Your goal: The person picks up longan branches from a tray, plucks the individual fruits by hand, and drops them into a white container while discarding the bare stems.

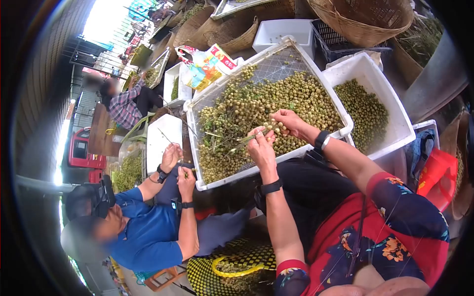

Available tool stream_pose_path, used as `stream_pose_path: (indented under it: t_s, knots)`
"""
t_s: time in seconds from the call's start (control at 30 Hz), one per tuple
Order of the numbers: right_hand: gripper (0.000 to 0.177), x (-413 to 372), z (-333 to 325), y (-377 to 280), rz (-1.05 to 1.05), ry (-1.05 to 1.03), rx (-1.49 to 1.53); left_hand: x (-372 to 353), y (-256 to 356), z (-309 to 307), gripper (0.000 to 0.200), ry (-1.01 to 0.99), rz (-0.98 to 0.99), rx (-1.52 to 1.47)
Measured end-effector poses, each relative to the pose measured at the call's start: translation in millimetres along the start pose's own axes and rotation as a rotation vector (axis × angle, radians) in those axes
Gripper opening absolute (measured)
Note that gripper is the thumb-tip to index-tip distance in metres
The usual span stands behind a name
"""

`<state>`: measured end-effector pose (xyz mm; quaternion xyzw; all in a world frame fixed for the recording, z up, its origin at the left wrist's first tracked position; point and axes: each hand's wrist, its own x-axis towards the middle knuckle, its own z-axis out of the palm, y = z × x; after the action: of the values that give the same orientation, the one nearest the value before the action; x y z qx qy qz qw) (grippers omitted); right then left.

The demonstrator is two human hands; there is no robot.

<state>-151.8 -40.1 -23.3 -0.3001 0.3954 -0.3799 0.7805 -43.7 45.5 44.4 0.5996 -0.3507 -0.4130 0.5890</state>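
Over the white mesh tray (232, 175) heaped with small green fruit (301, 96), the left hand (260, 146) pinches a leafy twig (245, 141) between its fingers, while the right hand (289, 121) is just beside it, fingers clenched on fruit.

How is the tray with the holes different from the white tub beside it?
The tray has a mesh bottom; the tub has solid walls. The tray's fruits are mixed with twigs; the tub's lie loose, with no twigs showing. The tray looks wider and shallower. Both are white and hold small green fruits.
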Motion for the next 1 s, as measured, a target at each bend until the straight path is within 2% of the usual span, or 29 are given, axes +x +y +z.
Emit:
stream_pose_path:
  t_s: [0.03,0.1,0.17,0.2,0.23,0.3,0.37,0.4,0.43,0.5,0.53,0.6,0.7,0.77,0.83,0.87,0.9,0.97,1.0]
  knots:
    - [0.026,2.8,2.7,0.3,0.015,0.100,-0.081,-2.0,-5.0,0.5,0.031,0.014,0.004,0.081]
    - [0.033,14.6,1.0,4.9,-0.057,0.090,-0.161,-8.0,-11.1,4.4,0.033,0.112,0.084,0.091]
    - [0.031,61.0,-10.2,31.5,-0.309,0.261,-0.346,-12.0,-8.6,3.6,0.029,0.167,0.042,0.154]
    - [0.030,43.6,-5.5,15.0,-0.209,0.241,-0.418,-7.2,-20.3,-1.2,0.030,0.185,0.055,0.161]
    - [0.027,50.7,-9.7,17.0,-0.254,0.267,-0.532,-1.2,-27.4,-7.3,0.031,0.205,0.072,0.166]
    - [0.028,54.0,-14.6,13.5,-0.452,0.279,-0.782,-1.1,-17.8,-9.4,0.031,0.248,0.017,0.086]
    - [0.032,67.8,-29.8,11.9,-0.767,0.070,-1.234,6.7,-22.0,-23.0,0.030,0.211,-0.046,0.054]
    - [0.036,50.0,-20.2,2.0,-0.643,0.168,-1.331,5.7,-21.3,-27.3,0.030,0.222,-0.051,0.052]
    - [0.039,35.7,-9.7,-13.3,-0.616,0.155,-1.343,5.9,-18.2,-29.4,0.029,0.173,-0.066,0.042]
    - [0.041,31.2,-4.0,-14.6,-0.744,-0.130,-0.902,13.1,-18.2,-29.6,0.028,0.129,-0.080,0.021]
    - [0.041,22.3,1.3,-20.9,-0.741,-0.139,-0.909,18.3,-23.5,-30.3,0.028,0.065,-0.094,-0.029]
    - [0.038,7.4,7.5,-27.1,-0.350,-0.452,-0.775,26.8,-33.2,-31.3,0.024,-0.019,-0.111,-0.127]
    - [0.033,1.6,11.5,-23.0,-0.290,-0.482,-0.674,39.5,-41.6,-27.7,0.021,-0.009,-0.209,-0.252]
    - [0.027,7.0,12.1,-14.7,-0.334,-0.433,-0.659,47.1,-47.6,-26.5,0.021,-0.080,-0.219,-0.373]
    - [0.024,12.2,10.5,-7.3,-0.218,-0.185,-0.428,52.4,-48.2,-21.7,0.023,-0.059,-0.284,-0.465]
    - [0.023,25.3,6.3,-0.5,-0.149,-0.135,-0.325,57.2,-47.9,-22.0,0.025,-0.101,-0.301,-0.459]
    - [0.023,22.4,7.7,-6.5,-0.048,-0.074,-0.298,58.3,-45.7,-21.1,0.027,-0.118,-0.285,-0.415]
    - [0.021,52.6,-6.9,11.5,-0.122,0.078,-0.208,57.9,-45.7,-18.3,0.026,-0.098,-0.208,-0.355]
    - [0.019,56.0,-13.8,10.8,-0.126,0.160,-0.268,58.6,-52.5,-18.0,0.025,-0.086,-0.145,-0.297]
